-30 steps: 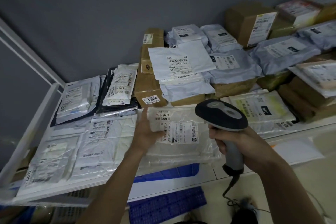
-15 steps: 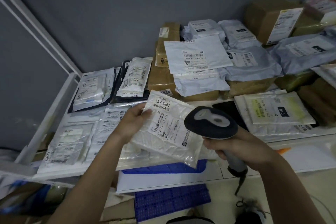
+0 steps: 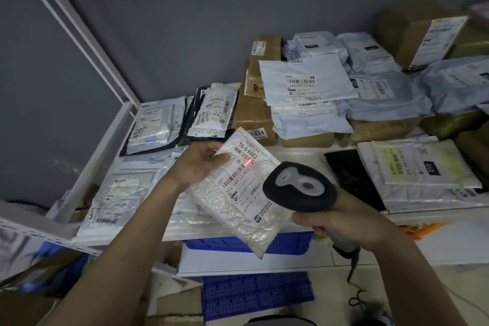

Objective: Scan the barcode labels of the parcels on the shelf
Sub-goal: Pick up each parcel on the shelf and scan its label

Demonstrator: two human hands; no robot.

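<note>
Head view shows your left hand [image 3: 197,164] pinching the top corner of a white bubble-wrap parcel [image 3: 238,193], held tilted above the front edge of the shelf [image 3: 111,135]. Your right hand [image 3: 346,219] is wrapped round the handle of the barcode scanner [image 3: 299,190], whose red spot [image 3: 248,164] falls on the parcel's label [image 3: 242,180].

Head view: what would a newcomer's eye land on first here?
Most likely the red scan dot glowing on the label of the white bubble mailer, which the left hand holds tilted at centre. Next, the dark handheld scanner gripped in the right hand, aimed at it. Behind, parcels crowd the white shelf.
</note>
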